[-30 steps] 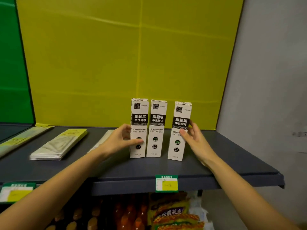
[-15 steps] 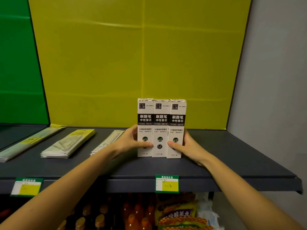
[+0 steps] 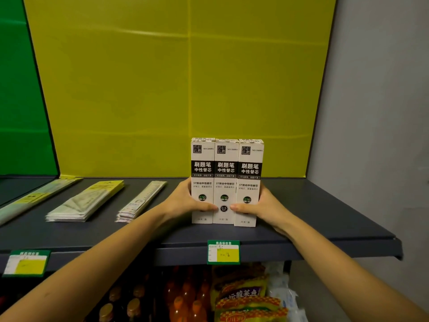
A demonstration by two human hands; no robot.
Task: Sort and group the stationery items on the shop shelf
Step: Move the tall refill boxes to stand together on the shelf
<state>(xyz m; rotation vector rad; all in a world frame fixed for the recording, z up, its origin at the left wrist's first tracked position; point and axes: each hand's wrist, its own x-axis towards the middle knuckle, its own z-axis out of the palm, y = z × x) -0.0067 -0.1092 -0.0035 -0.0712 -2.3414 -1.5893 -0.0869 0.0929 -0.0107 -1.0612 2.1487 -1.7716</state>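
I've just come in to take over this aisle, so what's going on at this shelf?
A person holds three white boxes pressed together, upright and side by side on the grey shelf. The left hand grips the row's left side and the right hand its right side, thumbs across the fronts. Flat packets lie further left, apart from the boxes.

Your left hand (image 3: 183, 203) and right hand (image 3: 267, 206) squeeze three tall white boxes (image 3: 226, 182) together, standing upright on the dark shelf (image 3: 325, 212). Flat packets (image 3: 86, 202) lie to their left.
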